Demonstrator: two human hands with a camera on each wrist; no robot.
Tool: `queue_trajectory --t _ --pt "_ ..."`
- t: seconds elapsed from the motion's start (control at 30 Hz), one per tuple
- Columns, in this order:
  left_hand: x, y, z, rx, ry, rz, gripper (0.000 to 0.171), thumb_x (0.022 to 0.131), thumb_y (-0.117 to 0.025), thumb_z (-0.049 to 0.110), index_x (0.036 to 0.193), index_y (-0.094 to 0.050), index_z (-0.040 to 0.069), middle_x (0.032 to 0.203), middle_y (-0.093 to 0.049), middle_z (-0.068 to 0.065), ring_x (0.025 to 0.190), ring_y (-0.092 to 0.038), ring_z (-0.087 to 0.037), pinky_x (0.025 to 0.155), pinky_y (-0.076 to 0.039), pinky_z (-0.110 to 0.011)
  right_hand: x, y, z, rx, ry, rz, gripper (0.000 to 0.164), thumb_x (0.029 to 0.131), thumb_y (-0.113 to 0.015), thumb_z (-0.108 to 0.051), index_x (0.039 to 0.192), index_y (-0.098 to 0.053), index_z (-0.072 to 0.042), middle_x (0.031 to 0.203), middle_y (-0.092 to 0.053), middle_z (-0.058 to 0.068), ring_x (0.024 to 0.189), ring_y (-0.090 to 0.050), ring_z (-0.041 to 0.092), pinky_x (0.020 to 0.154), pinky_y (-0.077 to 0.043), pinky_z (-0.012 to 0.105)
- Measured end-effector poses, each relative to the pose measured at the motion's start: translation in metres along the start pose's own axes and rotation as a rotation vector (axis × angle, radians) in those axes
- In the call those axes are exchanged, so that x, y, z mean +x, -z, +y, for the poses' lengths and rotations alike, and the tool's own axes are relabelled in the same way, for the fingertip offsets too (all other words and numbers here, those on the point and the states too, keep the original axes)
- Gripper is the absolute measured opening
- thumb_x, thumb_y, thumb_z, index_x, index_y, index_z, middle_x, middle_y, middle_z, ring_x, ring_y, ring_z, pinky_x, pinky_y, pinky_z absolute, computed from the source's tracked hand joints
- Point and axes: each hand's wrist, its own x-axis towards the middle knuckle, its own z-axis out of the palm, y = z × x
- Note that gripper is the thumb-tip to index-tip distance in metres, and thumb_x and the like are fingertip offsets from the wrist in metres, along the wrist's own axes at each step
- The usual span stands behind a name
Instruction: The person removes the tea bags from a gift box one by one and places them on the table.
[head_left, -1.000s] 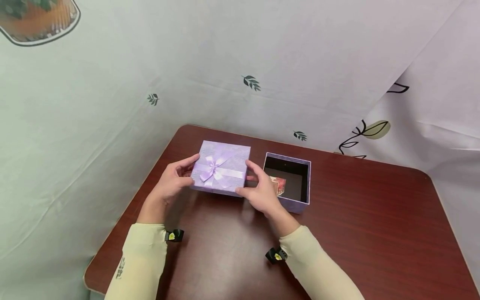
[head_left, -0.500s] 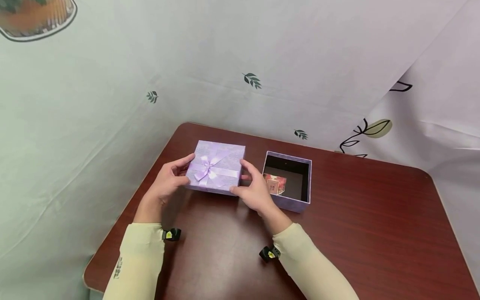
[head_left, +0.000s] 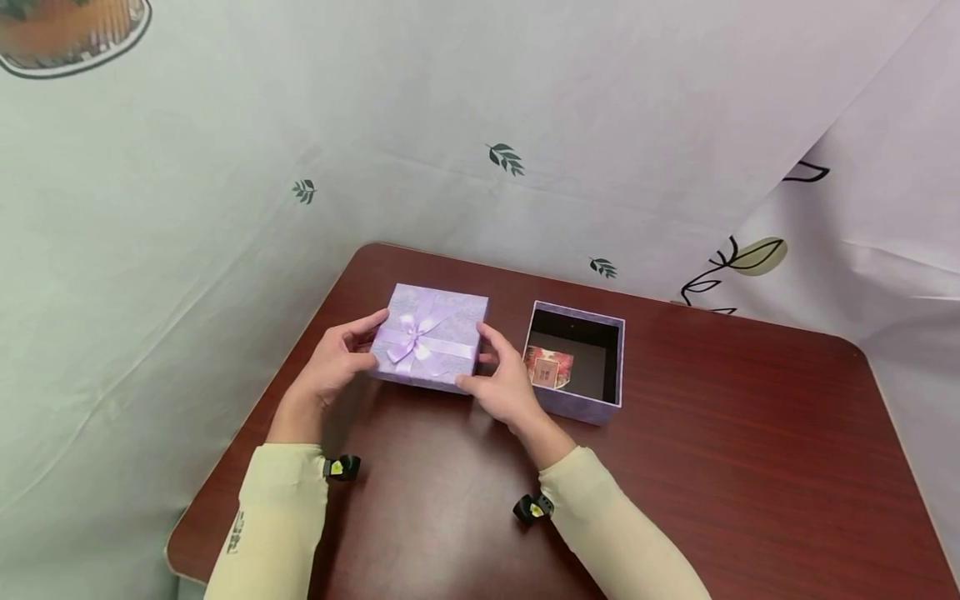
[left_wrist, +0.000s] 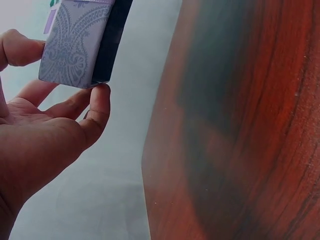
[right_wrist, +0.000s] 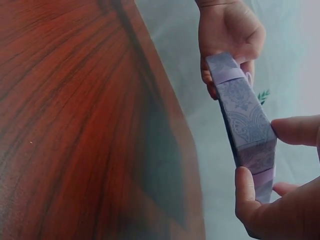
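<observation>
A square lilac gift box lid (head_left: 450, 323) with a ribbon bow on top is held level between both hands. My left hand (head_left: 330, 365) grips its left side, and my right hand (head_left: 507, 385) grips its right side. From the left wrist, the lid's patterned side (left_wrist: 72, 47) and dark underside edge show above the table, with thumb and fingertips on it. The right wrist view has the lid (right_wrist: 245, 112) pinched at opposite ends. Just right of the hands stands the open box base (head_left: 581, 407), dark inside. A red printed card (head_left: 551, 367) lies in its left part.
Both things are over a dark red wooden table (head_left: 750, 442). Pale cloth with leaf prints (head_left: 420, 125) hangs behind and to the left, close to the table's edges. A black band with a small device (head_left: 342, 467) is on each wrist.
Both hands have carried the lid a little to the left, away from the box base. More of the red card shows now. The base has stayed in place.
</observation>
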Motion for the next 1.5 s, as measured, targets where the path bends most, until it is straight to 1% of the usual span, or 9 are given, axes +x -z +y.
queue_trajectory --t 0.3,0.5,0.67,0.9,1.03,1.2,1.5 --pt "0.004 0.0 -0.007 0.023 0.006 0.002 0.075 0.074 -0.06 -0.013 0.147 -0.048 0.001 0.151 -0.042 -0.018 0.124 -0.046 -0.033 0.091 -0.048 -0.017 0.001 -0.005 0.003 -0.034 0.0 0.018 0.083 0.074 -0.081 0.0 0.149 -0.047 -0.01 0.139 -0.054 0.012 0.114 -0.057 0.032 0.084 -0.054 0.042" --pt "0.004 0.001 -0.01 0.043 0.044 0.001 0.076 0.076 -0.062 -0.013 0.149 -0.047 0.005 0.154 -0.04 -0.016 0.129 -0.045 -0.034 0.092 -0.048 -0.019 0.002 -0.009 0.007 -0.056 -0.01 0.022 0.083 0.074 -0.08 -0.001 0.149 -0.046 -0.012 0.139 -0.052 0.014 0.114 -0.056 0.029 0.084 -0.055 0.041" --pt "0.005 0.002 -0.014 0.072 0.054 0.0 0.076 0.077 -0.061 -0.014 0.149 -0.046 0.005 0.154 -0.039 -0.017 0.131 -0.044 -0.037 0.091 -0.048 -0.018 0.002 -0.012 0.012 -0.079 -0.023 0.022 0.083 0.075 -0.08 -0.001 0.15 -0.046 -0.012 0.14 -0.052 0.014 0.115 -0.056 0.03 0.088 -0.053 0.043" --pt "0.007 0.001 -0.021 0.1 0.083 -0.008 0.075 0.078 -0.061 -0.012 0.15 -0.046 0.006 0.155 -0.038 -0.017 0.129 -0.045 -0.036 0.085 -0.05 -0.018 0.004 -0.016 0.017 -0.089 -0.037 0.017 0.084 0.074 -0.08 0.0 0.149 -0.045 -0.01 0.139 -0.052 0.016 0.115 -0.056 0.032 0.091 -0.05 0.046" --pt "0.008 0.001 -0.025 0.108 0.092 -0.004 0.076 0.077 -0.061 -0.011 0.15 -0.046 0.005 0.154 -0.039 -0.018 0.125 -0.045 -0.034 0.082 -0.049 -0.019 0.005 -0.018 0.019 -0.085 -0.055 0.01 0.083 0.075 -0.08 0.0 0.15 -0.045 -0.009 0.141 -0.051 0.016 0.116 -0.055 0.032 0.093 -0.049 0.047" --pt "0.01 0.002 -0.028 0.106 0.096 -0.016 0.075 0.078 -0.059 -0.012 0.149 -0.045 0.003 0.154 -0.038 -0.019 0.122 -0.044 -0.034 0.08 -0.046 -0.019 0.006 -0.021 0.023 -0.099 -0.071 0.011 0.084 0.075 -0.081 0.0 0.15 -0.045 -0.01 0.14 -0.051 0.017 0.116 -0.055 0.032 0.092 -0.05 0.046" --pt "0.013 0.002 -0.034 0.102 0.121 -0.026 0.076 0.078 -0.059 -0.013 0.15 -0.043 0.004 0.155 -0.036 -0.021 0.128 -0.043 -0.036 0.082 -0.046 -0.017 0.009 -0.024 0.029 -0.126 -0.099 -0.001 0.086 0.076 -0.081 -0.001 0.152 -0.042 -0.012 0.143 -0.049 0.015 0.117 -0.056 0.03 0.09 -0.052 0.043"
